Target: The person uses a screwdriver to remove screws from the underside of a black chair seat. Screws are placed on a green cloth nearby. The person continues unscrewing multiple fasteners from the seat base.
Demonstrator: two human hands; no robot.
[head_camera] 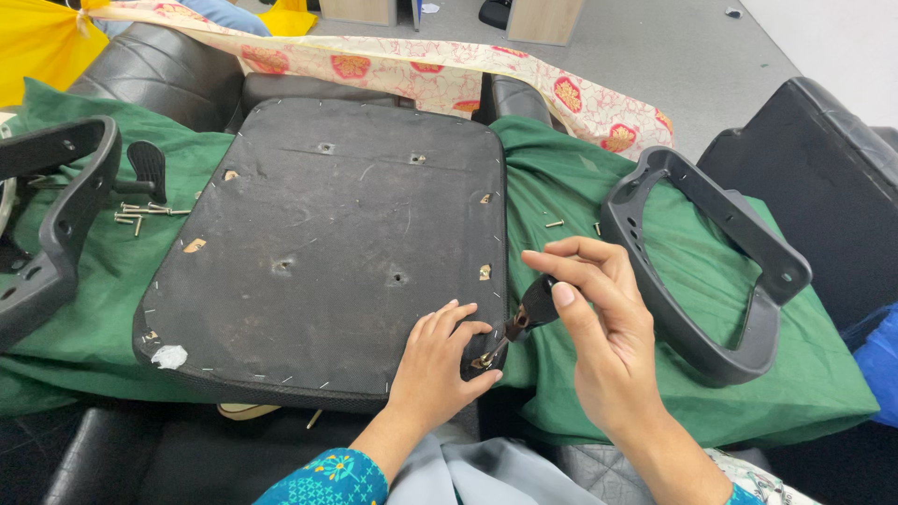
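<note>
Black-handled tool (535, 304) gripped in right hand (603, 332), tip down at near right corner of seat pan. Left hand (437, 360) pressed flat beside it, fingers curled over that corner, holding no separate thing. One dark seat pan (327, 234), underside up, dotted with staples and mounting holes. Two black plastic armrests: one right (706, 271), one left (56, 220). Small heap of bolts (140, 213) near left armrest, two loose ones (555, 223) right of pan. Underneath, green cloth (561, 178) over black leather sofa (159, 70). Beyond, floral fabric (421, 70), yellow cloth (37, 42), grey floor (655, 47).
</note>
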